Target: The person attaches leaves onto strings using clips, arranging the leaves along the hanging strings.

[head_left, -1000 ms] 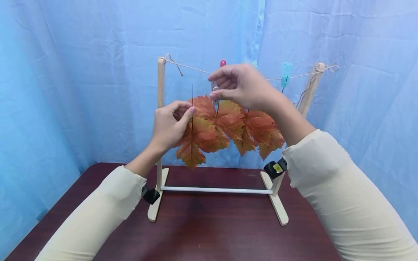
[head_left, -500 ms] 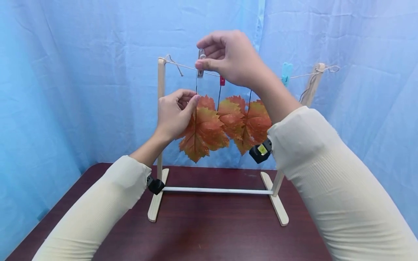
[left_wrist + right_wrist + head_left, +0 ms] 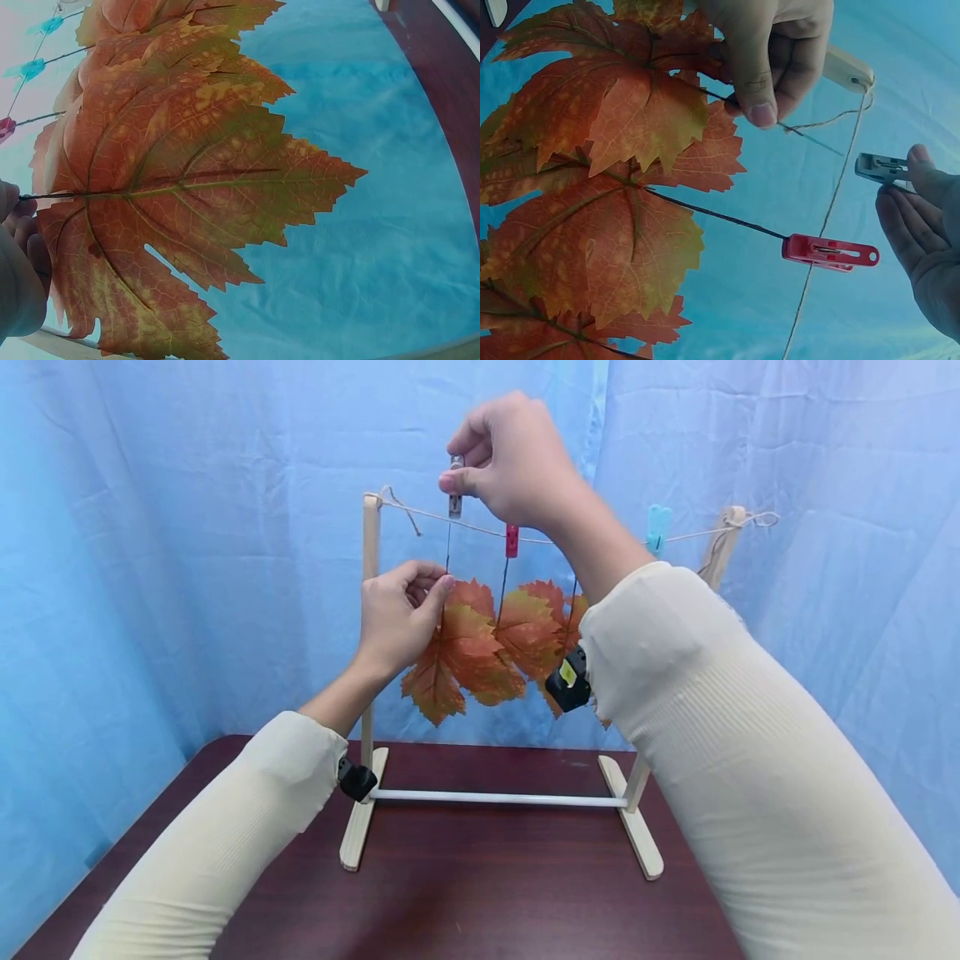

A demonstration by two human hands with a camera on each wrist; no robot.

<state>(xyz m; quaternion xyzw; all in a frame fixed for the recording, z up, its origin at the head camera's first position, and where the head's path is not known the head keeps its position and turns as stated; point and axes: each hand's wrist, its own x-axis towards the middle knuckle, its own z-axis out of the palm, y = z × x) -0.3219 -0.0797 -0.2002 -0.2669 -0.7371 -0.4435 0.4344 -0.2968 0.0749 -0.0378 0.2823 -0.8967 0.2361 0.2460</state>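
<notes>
My left hand point(image 3: 401, 614) pinches the dark stem of an orange-red artificial maple leaf point(image 3: 187, 187), and the leaf hangs below the fingers. Its thin stem tip rises to the string point(image 3: 480, 528). Just above the string, my right hand point(image 3: 517, 460) pinches a grey clothespin point(image 3: 881, 169) between thumb and fingers. In the right wrist view the clothespin is apart from the string, its nose pointing at it. To the right, a red clothespin point(image 3: 829, 251) grips the string and another leaf's stem point(image 3: 712, 214). More leaves overlap behind the held one.
The string is tied between two wooden posts point(image 3: 371, 539), joined low down by a white rod point(image 3: 495, 797). A light-blue clothespin point(image 3: 658, 529) sits on the string near the right post. The stand rests on a dark red table point(image 3: 465, 877) before blue curtains point(image 3: 225, 568).
My right hand has risen leftward with the grey clothespin, from in front of the leaves to above the string. My left hand has lifted the leaf, bringing its stem up to the string.
</notes>
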